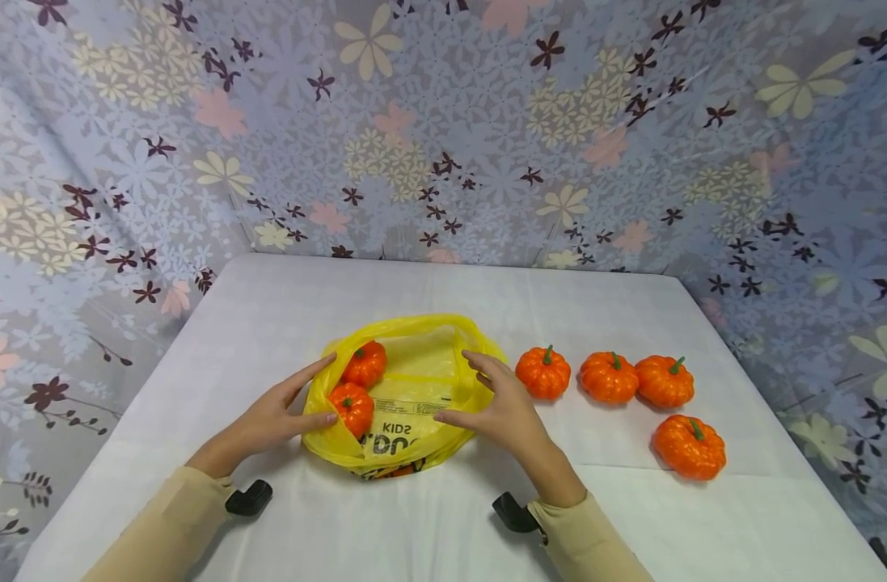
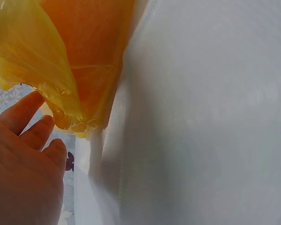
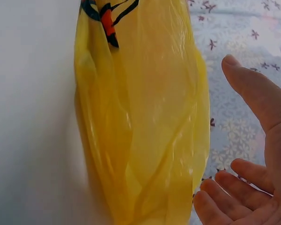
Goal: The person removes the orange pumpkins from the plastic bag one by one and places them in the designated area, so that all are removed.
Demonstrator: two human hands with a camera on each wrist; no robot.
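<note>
Over the near part of the table [image 1: 385, 533]: two sleeves [image 1: 166, 521], a black wrist unit [image 1: 249, 498] at each cuff. Left hand [image 1: 264, 416]: at the bag's left edge, fingers spread, thumb apart from them, fingertips against the plastic; no pinch seen. Right hand [image 1: 512, 408]: at the opposite edge, spread wide, holding nothing; whether any finger touches the bag, cannot tell.

Bag [image 1: 424, 360]: yellow, on the table between the hands, mouth open, print on the inner wall. In it, along the left side, lower pumpkin [image 1: 352, 411] and, just beyond, upper pumpkin [image 1: 365, 364].

To the right, outside the bag: nearest loose pumpkin [image 1: 689, 447], then a row of three [image 1: 609, 377], the right two apparently touching, the leftmost just beside the bag.

Progress, by judgement: bagging about one third done. Done: two pumpkins inside. Left: four on the table.

Farthest: flowered cloth [image 1: 450, 121] behind the table
</note>
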